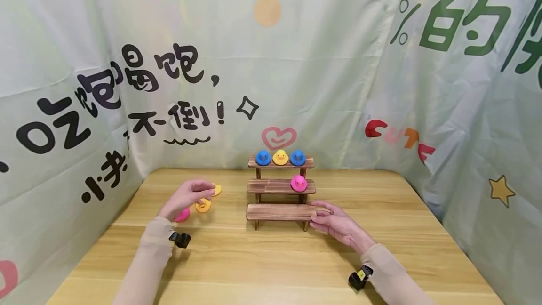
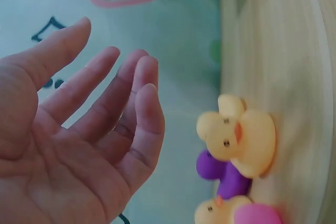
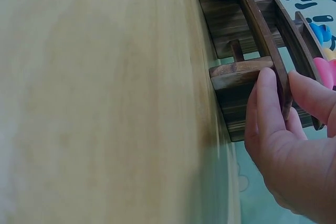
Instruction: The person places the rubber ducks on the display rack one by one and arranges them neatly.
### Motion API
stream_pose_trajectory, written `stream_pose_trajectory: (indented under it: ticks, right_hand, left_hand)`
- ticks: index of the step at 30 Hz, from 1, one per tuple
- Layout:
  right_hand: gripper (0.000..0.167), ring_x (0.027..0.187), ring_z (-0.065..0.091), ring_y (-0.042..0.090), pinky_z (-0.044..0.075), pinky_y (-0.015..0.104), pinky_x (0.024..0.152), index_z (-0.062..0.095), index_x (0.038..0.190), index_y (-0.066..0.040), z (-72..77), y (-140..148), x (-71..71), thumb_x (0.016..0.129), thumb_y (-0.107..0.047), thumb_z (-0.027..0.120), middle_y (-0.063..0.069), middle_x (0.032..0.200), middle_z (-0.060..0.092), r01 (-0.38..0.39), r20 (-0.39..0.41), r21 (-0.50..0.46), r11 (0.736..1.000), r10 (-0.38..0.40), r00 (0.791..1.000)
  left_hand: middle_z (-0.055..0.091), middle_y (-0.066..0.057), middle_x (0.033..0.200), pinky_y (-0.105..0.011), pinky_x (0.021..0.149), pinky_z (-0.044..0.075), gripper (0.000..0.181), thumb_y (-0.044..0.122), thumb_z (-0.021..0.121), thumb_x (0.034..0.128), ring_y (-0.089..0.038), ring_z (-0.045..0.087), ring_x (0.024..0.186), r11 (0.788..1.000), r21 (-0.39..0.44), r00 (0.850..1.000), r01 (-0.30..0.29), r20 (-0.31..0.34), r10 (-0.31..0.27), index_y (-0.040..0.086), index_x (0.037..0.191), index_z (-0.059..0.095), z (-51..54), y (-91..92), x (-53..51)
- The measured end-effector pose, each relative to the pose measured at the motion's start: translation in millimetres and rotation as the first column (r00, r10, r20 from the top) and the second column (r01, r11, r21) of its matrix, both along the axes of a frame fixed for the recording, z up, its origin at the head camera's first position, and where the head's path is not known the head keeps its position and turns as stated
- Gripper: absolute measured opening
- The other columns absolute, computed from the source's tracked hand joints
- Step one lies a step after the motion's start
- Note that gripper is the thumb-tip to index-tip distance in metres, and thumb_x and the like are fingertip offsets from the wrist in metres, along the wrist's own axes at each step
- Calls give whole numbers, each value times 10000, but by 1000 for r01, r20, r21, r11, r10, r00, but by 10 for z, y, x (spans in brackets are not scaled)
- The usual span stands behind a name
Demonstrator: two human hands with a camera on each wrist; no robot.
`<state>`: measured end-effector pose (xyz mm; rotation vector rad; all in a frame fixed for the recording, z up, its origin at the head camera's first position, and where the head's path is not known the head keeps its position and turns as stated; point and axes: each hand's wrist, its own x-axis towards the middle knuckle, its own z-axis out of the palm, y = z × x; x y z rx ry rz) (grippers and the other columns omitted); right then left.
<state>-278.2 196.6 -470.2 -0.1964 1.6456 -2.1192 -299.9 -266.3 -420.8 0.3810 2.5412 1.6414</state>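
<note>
My left hand (image 1: pixel 190 196) hovers above the left side of the table with its fingers loosely bent and nothing in them. Beside and under it sit a yellow rubber duck (image 1: pixel 203 206), a second yellow duck (image 1: pixel 217 189) and a pink duck (image 1: pixel 183 215), partly covered by the hand. The left wrist view also catches a purple duck (image 2: pixel 231 179) behind a yellow one. At the three-tier wooden display shelf (image 1: pixel 277 211), my right hand (image 1: pixel 338 226) pinches the right end of the lowest board, its thumb on one face and fingers on the other.
On the shelf's top tier stand a blue duck (image 1: pixel 263 157), a yellow duck (image 1: pixel 280 157) and another blue duck (image 1: pixel 298 157). A pink duck (image 1: pixel 298 183) sits at the right of the middle tier. Printed cloth (image 1: pixel 313 84) hangs around the wooden table (image 1: pixel 254 267).
</note>
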Motion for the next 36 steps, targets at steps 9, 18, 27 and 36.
stream_pose_trajectory:
  ticks: [9, 18, 27, 36]
  right_hand:
    - [547, 910, 651, 140, 542, 313, 937, 322, 1452, 40, -7, -7, -11, 951, 73, 539, 76, 1047, 485, 12, 6, 11, 1000, -12, 1000]
    - [535, 920, 650, 139, 540, 314, 941, 344, 1441, 43, 4, 10, 3, 949, 64, 554, 74, 1055, 492, -2, -7, -5, 1000, 2, 1000]
    - [542, 924, 648, 137, 540, 308, 939, 330, 1445, 47, 26, 9, 11, 950, 67, 551, 73, 1052, 493, -2, 1, 0, 1000, 2, 1000]
    - [530, 927, 649, 143, 542, 309, 937, 347, 1437, 45, 34, 8, 12, 951, 61, 556, 71, 1036, 505, 4, -1, -1, 1000, -4, 1000]
  left_hand:
    - [643, -250, 1211, -439, 844, 542, 418, 178, 684, 927, -265, 636, 1007, 996, -45, 997, -74, 7, 74, -80, 1241, 589, -90, -188, 8]
    - [641, -216, 1207, -258, 842, 511, 397, 117, 729, 871, -209, 625, 1013, 985, -122, 992, -123, 16, 126, -55, 1212, 622, -252, -255, -54]
    - [662, -214, 1055, -299, 728, 563, 366, -6, 750, 811, -215, 620, 919, 979, -156, 991, -134, 7, 137, -102, 1143, 631, -355, -234, -106]
    - [673, -204, 1037, -339, 790, 556, 446, -11, 782, 761, -265, 637, 944, 949, -286, 992, -129, -42, 122, -113, 1166, 625, -360, -200, -113]
